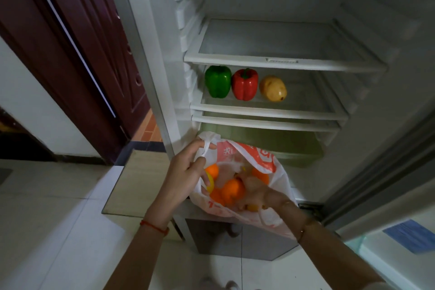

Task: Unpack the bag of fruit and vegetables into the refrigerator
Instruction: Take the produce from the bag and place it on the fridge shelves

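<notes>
Left hand [188, 172] pinches the bag [277, 181] handle, holding it open below the fridge shelf [266, 112] carrying green pepper [217, 81], red pepper [244, 84], potato [273, 88]; right hand [254, 192] is inside among oranges [231, 189], grip unclear.

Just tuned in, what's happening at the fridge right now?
A person is unpacking a plastic bag at the open refrigerator. The left hand grips the bag's handle, holding it open, while the right hand reaches inside among the oranges. A green pepper, red pepper and potato already sit on the middle shelf.
</notes>
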`<state>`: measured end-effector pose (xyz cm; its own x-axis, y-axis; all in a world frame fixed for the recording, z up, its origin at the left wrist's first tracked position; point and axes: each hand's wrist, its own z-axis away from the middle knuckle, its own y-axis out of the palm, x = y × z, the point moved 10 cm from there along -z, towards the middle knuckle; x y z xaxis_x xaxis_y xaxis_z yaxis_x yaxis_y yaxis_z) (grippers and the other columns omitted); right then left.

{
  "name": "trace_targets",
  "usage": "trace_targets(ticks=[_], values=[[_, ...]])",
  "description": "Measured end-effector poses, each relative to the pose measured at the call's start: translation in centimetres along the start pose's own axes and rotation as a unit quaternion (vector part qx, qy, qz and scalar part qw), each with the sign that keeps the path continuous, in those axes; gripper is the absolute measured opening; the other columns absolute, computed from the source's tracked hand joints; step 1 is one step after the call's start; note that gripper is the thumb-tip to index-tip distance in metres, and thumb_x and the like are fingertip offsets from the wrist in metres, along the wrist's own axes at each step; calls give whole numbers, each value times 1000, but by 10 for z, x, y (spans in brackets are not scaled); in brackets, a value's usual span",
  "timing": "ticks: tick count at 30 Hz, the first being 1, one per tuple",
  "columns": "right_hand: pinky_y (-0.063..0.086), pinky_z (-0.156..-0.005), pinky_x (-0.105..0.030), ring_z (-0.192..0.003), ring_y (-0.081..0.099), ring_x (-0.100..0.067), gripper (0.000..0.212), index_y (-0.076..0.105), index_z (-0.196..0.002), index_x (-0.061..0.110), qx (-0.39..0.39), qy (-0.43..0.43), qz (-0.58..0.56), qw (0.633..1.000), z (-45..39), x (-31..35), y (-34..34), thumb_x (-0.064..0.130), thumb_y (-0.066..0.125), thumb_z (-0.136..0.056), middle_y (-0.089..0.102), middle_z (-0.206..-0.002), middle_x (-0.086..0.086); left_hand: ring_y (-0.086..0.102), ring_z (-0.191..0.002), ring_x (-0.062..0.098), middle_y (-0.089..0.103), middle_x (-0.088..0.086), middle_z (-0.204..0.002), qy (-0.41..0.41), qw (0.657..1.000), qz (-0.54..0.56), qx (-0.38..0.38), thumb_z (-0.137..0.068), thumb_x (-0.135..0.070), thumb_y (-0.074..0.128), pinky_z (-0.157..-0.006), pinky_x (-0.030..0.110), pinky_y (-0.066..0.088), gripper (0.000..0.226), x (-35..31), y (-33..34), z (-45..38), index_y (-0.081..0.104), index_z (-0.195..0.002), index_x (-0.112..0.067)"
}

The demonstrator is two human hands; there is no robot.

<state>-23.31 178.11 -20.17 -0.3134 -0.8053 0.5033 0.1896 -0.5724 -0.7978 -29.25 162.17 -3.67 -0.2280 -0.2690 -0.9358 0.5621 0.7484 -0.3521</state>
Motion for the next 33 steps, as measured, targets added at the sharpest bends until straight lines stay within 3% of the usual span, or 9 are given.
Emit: trace_targets(ticks=[3,6,10,14,16,19,24,33], values=[[46,-102,-33,-126,47,-17,71,37,-131,40,-30,-27,-124,992,10,15,-44,36,78,-73,45,-135,6,66,-50,25,61,3,-60,-5,1000,10,2,-97,-1,41,-53,54,59,35,1,1,-8,60,-118,-23],[51,-98,-40,-116,56,-19,61,45,-130,34,-78,-50,-215,972,21,36,-92,37,74,-77,56,-126,3,67,-53,25,62,8,-60,4,1000,-1,-2,-97,-3,42,-57,56,58,37,1,2,-17,60,-118,-27],[55,-86,-29,-108,60,-15,56,53,-126,25,-143,-110,-306,935,44,80,-160,43,67,-75,60,-119,-1,67,-56,36,63,19,-58,-24,999,18,-13,-98,-6,43,-58,60,57,56,7,0,-31,57,-100,-60],[52,-72,-16,-101,60,-4,38,53,-119,29,-226,-166,-366,888,66,120,-232,39,63,-84,57,-114,9,63,-55,44,61,16,-51,-26,999,31,-16,-99,-4,40,-52,58,57,40,5,-2,-39,59,-121,-32],[52,-72,-18,-101,59,-5,36,53,-120,28,-290,-174,-366,867,70,133,-270,40,66,-88,57,-114,10,63,-55,45,61,19,-52,-23,999,29,-9,-100,-4,41,-53,58,57,39,0,1,-40,59,-119,-32],[48,-77,-16,-100,59,-3,40,54,-121,24,-370,-174,-333,850,62,152,-320,43,66,-88,59,-111,13,64,-49,35,60,12,-49,-23,999,31,-6,-100,-3,41,-51,52,58,38,-4,3,-40,61,-115,-30],[40,-81,-22,-103,57,-16,55,54,-126,13,-400,-120,-251,873,12,171,-349,48,68,-86,60,-115,-1,63,-47,35,63,16,-52,-23,999,33,-7,-99,-3,40,-53,57,57,39,-4,0,-40,61,-112,-33],[46,-99,-40,-114,57,-28,62,51,-129,9,-368,-72,-214,902,-43,165,-334,56,59,-89,60,-123,-9,66,-50,32,64,14,-53,-24,999,34,-9,-98,-3,39,-60,55,58,43,3,-6,-39,62,-108,-38]])
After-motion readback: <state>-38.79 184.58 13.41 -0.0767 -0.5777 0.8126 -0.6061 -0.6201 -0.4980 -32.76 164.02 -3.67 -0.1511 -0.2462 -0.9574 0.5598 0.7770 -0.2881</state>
